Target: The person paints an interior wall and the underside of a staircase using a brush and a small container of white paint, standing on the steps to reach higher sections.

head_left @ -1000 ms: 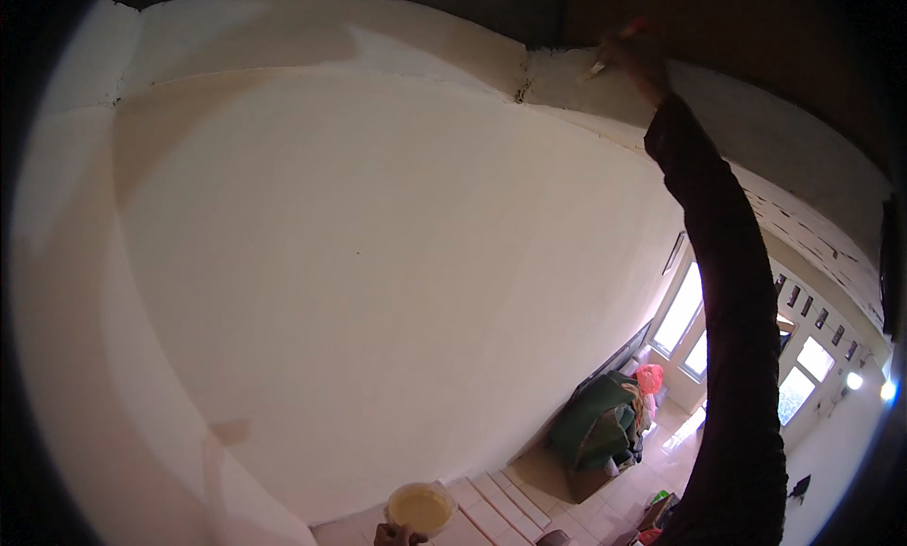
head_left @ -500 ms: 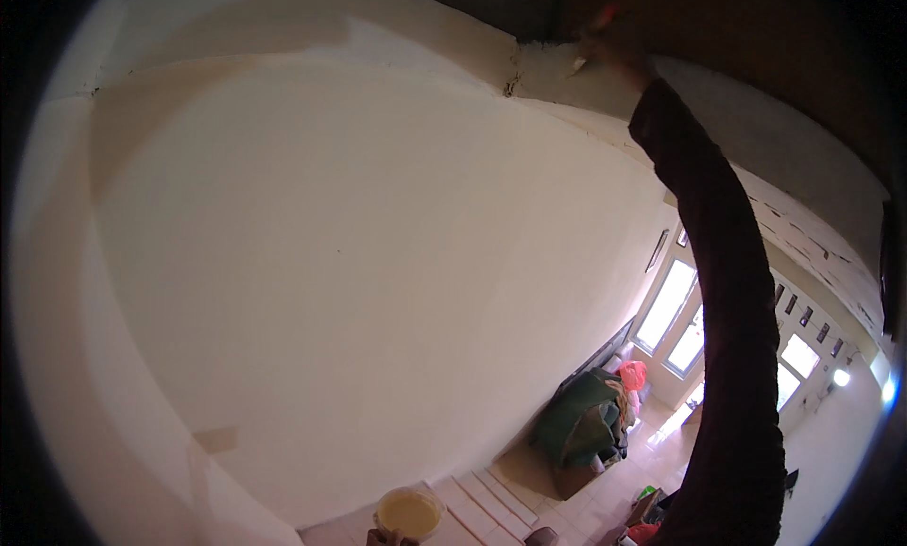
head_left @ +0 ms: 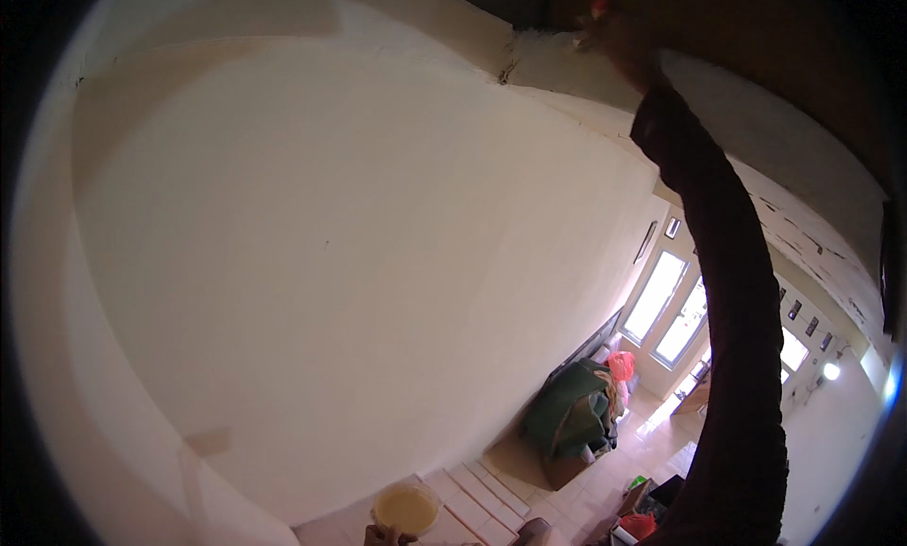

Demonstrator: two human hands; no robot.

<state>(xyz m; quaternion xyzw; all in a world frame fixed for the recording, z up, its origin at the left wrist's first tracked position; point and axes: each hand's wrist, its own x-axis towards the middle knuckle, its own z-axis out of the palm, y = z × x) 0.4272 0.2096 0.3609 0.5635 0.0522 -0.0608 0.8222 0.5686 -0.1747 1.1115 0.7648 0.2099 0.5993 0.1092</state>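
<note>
High at the upper right, my right hand [head_left: 619, 43] is raised on a long dark sleeve to the edge of the pale beam [head_left: 557, 69]. Its fingers are closed around a small tool [head_left: 598, 8] with a red end; a pale tip showed below it earlier. Shade and blur hide the tool's exact kind. Low in the picture, my left hand [head_left: 387, 536] grips the near rim of a round tub [head_left: 406, 508] of cream-yellow liquid that looks like paint. Only the fingertips of that hand show.
A broad cream wall [head_left: 331, 253] fills the middle. The ceiling [head_left: 727, 41] above is dark. Far below, a green-covered heap [head_left: 567, 409] with a pink bag [head_left: 621, 366] stands by the wall. Long pale strips [head_left: 482, 499] lie on the tiled floor. Windows [head_left: 656, 296] glow beyond.
The whole view has shifted slightly, so wall, heap and windows sit a little further left and up. My right hand remains at the beam, its tool's pale tip now harder to see.
</note>
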